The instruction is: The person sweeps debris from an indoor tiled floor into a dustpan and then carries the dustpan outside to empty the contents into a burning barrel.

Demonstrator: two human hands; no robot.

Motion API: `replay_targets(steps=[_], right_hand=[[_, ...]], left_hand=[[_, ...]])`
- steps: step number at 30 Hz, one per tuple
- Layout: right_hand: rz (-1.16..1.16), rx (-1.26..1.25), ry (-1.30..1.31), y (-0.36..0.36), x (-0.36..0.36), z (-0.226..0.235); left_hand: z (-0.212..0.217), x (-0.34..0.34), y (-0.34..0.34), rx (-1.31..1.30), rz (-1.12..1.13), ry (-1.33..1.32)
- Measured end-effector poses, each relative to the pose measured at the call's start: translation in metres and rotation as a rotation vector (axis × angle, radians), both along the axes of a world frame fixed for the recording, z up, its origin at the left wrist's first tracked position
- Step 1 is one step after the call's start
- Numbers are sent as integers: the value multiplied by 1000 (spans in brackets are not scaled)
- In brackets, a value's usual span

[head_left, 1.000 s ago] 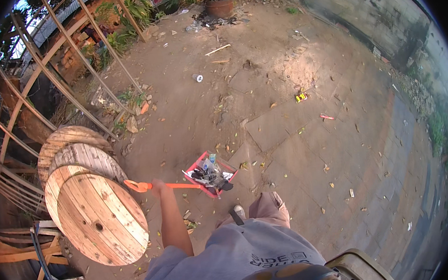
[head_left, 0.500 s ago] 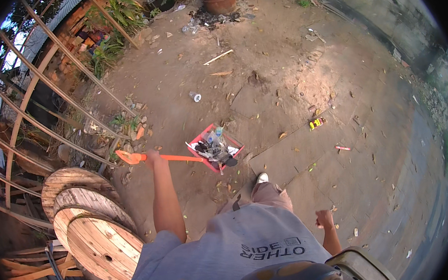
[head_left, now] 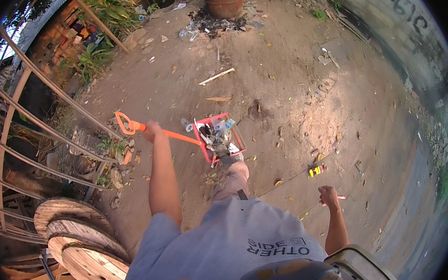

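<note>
My left hand (head_left: 152,130) is closed round an orange long handle (head_left: 182,136) just below its loop-shaped grip. The handle slants down to the right, to a red dustpan (head_left: 239,137) in front of me. Crumpled plastic, white scraps and dark litter (head_left: 218,136) fill the dustpan. My right hand (head_left: 327,195) hangs at my side with its fingers curled and no held object visible. A red-and-white stick-like scrap (head_left: 341,197) shows behind that hand, apparently on the ground. One of my legs (head_left: 233,181) is stretched forward, its foot partly hidden beside the dustpan.
A clear cup (head_left: 186,124) lies left of the dustpan; a yellow-and-red wrapper (head_left: 316,171) is to the right. Wooden cable spools (head_left: 94,268) and a curved slatted frame (head_left: 15,102) flank the left. Far ahead a rusty pot (head_left: 224,6) smokes beside a wall (head_left: 399,12).
I have stepped forward, so ground litter and spools sit lower in view. The dustpan has come level with the cup, carried by my left hand. My right arm has swung forward.
</note>
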State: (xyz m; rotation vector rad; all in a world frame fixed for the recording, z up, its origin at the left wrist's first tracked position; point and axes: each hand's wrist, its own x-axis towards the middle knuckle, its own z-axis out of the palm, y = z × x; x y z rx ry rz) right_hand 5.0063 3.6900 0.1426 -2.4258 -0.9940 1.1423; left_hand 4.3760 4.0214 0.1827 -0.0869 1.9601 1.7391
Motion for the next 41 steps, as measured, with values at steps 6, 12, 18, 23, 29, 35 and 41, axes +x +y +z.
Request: replay_targets(steps=[6,12,18,23,29,35,41], right_hand=[[787,-87,-368,-74,41,-140],[20,-341,91,97,-14,-103],[-67,-211,135,352,-10,-63],[-159,-152,169,560,33,-42],[-249,-67,232,747,94,-4],[-411,-96,197,872,128,7],[-441,-188,123,992,111,17]], left_hand=[[0,65,197,-70,-112,-58],[11,62,402,0,-168,2],[22,110,630,30,-272,116],[48,145,794,96,-374,143],[108,186,985,111,-331,169],[165,241,1182,131,-343,194],[174,259,1405,106,-341,277]])
